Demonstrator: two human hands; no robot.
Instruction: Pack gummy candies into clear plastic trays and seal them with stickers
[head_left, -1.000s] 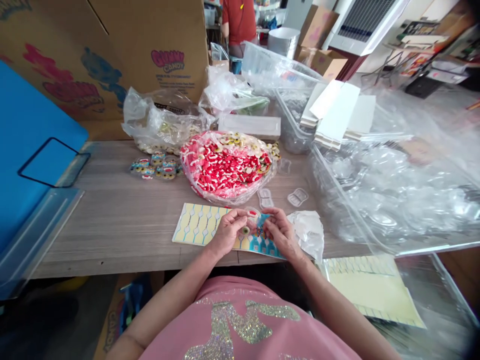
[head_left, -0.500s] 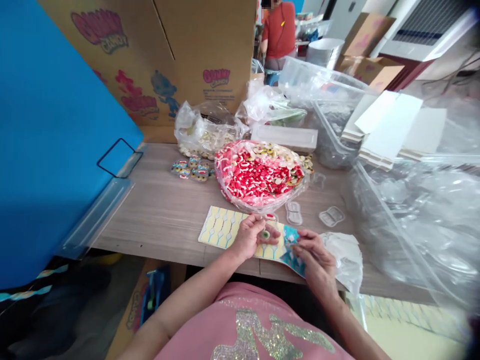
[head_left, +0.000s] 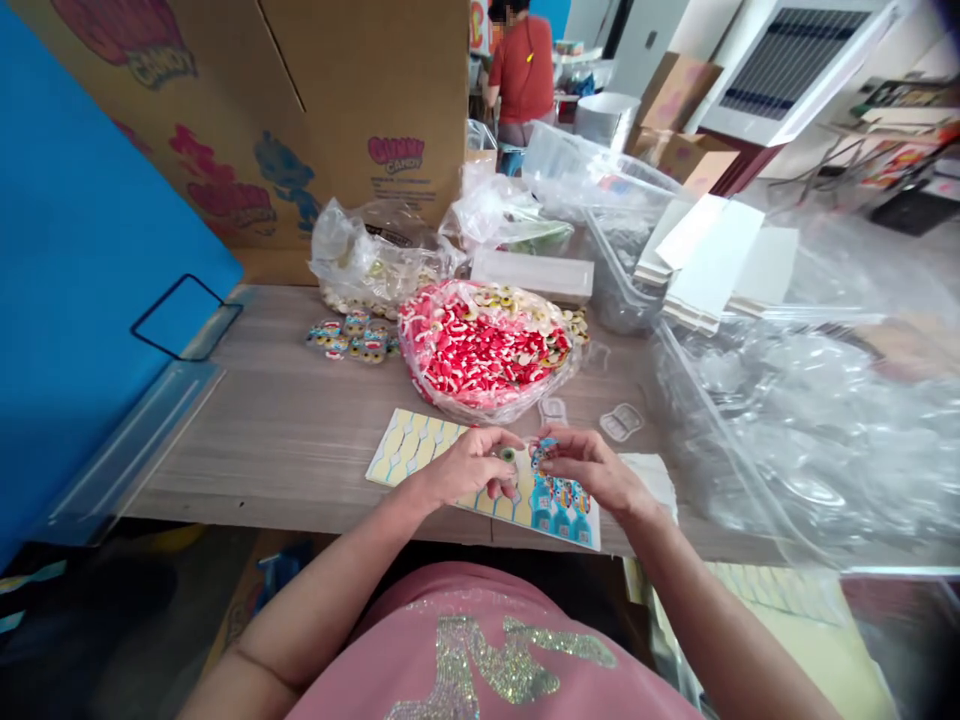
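Observation:
Between the thumb and fingers of my left hand [head_left: 469, 468] is a small clear plastic candy case [head_left: 510, 456] with a round green-and-white eye candy in it. My right hand [head_left: 592, 468] pinches a blue printed sticker [head_left: 541, 453] close to the case's right side; whether they touch I cannot tell. Under both hands lies a sticker sheet [head_left: 401, 447]. Its left part is bare yellow backing, and blue stickers [head_left: 562, 515] show at its right end. Just beyond sits an open plastic bag of red, pink and white candies [head_left: 487, 345].
Finished-looking stickered cases [head_left: 352, 337] lie left of the candy bag. Clear cases [head_left: 621, 422] lie to its right. Large clear bins [head_left: 750, 420] of plastic pieces fill the right side. A big cardboard box [head_left: 360, 90] stands behind. A person in red [head_left: 525, 70] sits farther back.
My right hand has lifted off the sheet's right end with a sticker and come up beside the case in my left hand. The view has swung to the right.

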